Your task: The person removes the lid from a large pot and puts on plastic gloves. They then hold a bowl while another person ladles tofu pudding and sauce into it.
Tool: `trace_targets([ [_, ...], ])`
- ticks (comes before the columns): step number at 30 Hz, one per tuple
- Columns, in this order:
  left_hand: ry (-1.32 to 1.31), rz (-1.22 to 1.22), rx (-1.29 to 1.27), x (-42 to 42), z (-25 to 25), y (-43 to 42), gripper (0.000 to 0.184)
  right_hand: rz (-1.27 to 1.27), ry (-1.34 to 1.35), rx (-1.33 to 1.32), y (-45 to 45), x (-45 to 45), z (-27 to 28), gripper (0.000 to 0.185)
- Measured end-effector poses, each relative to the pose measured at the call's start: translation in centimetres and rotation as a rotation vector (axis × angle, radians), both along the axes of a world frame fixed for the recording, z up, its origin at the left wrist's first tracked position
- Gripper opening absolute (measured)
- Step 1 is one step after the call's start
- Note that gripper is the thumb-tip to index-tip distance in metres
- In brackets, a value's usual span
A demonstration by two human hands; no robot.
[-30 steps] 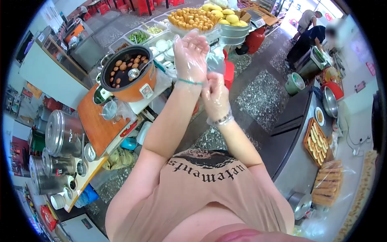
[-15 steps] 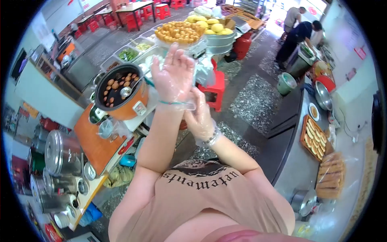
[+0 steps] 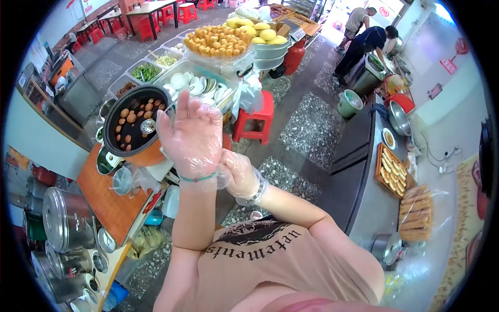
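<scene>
My left hand [image 3: 193,140] is raised with its palm toward me and fingers spread. It wears a clear plastic glove and holds nothing. A green beaded bracelet [image 3: 198,178] circles that wrist. At the wrist, my right hand [image 3: 240,174], also in a clear glove, pinches the loose cuff of the left glove [image 3: 222,177]. A dark bracelet [image 3: 258,193] shows through the right glove near its cuff. Behind my left hand stands an orange pot [image 3: 143,156] of brown eggs in dark liquid, with a perforated ladle [image 3: 148,126] in it.
Beyond the pot are trays of chopped greens [image 3: 146,72] and dishes [image 3: 200,86], fried dough pieces [image 3: 215,41] and yellow buns [image 3: 267,35]. A red stool [image 3: 257,117] stands ahead. On the right counter [image 3: 358,171] lies a tray of flat pastries [image 3: 392,170]. Two people bend over farther off.
My left hand has come lower and nearer, and shifted left. My right hand's fingers have closed on the glove's cuff. The view has shifted slightly.
</scene>
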State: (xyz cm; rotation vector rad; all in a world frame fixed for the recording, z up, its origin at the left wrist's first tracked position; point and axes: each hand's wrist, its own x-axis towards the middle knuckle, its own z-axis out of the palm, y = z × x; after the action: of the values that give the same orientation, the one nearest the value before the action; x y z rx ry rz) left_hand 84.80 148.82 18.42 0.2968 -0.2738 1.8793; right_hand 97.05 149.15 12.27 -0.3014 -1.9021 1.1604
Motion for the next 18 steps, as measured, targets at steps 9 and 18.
trace_targets([
  [9,-0.060,-0.059,0.154,-17.3,-2.1,-4.6,0.054,0.000,-0.258,0.069,-3.1,-18.1,-0.9,0.021],
  [18,-0.204,-0.215,0.129,-22.0,-2.7,-5.7,0.045,0.149,-0.084,-0.199,-4.8,-25.6,-6.2,0.030],
])
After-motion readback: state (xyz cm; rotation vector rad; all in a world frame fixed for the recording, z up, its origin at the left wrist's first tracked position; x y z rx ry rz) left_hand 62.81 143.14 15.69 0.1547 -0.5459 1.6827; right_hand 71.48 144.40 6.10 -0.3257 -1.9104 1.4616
